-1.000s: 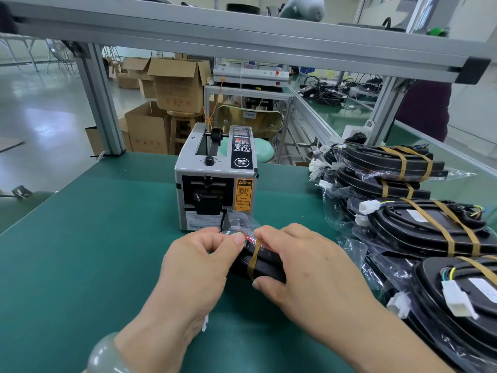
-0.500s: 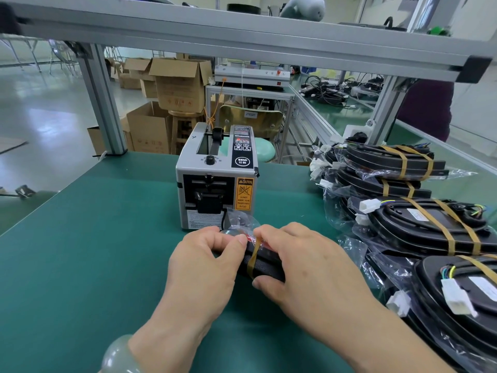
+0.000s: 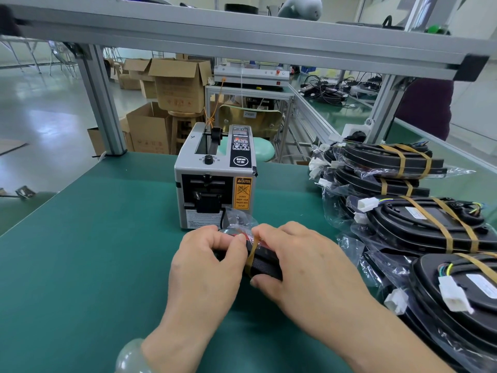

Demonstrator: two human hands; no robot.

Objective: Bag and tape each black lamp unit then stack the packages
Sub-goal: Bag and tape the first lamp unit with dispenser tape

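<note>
Head view finds my left grip (image 3: 207, 262) and right grip (image 3: 304, 267) both curled tight around one bagged lamp (image 3: 266, 266), pinching it from either side, low at the green table (image 3: 80, 265). I hold it this way, I judge, so the brown tape (image 3: 252, 255) pulls snug across the folded bag while my left thumb presses it down. Loose plastic (image 3: 239, 219) puffs up behind, just in front of the tape dispenser (image 3: 215, 179), which sits near so the next strip is an easy reach. Finished packages (image 3: 419, 222) lie stacked to my right.
</note>
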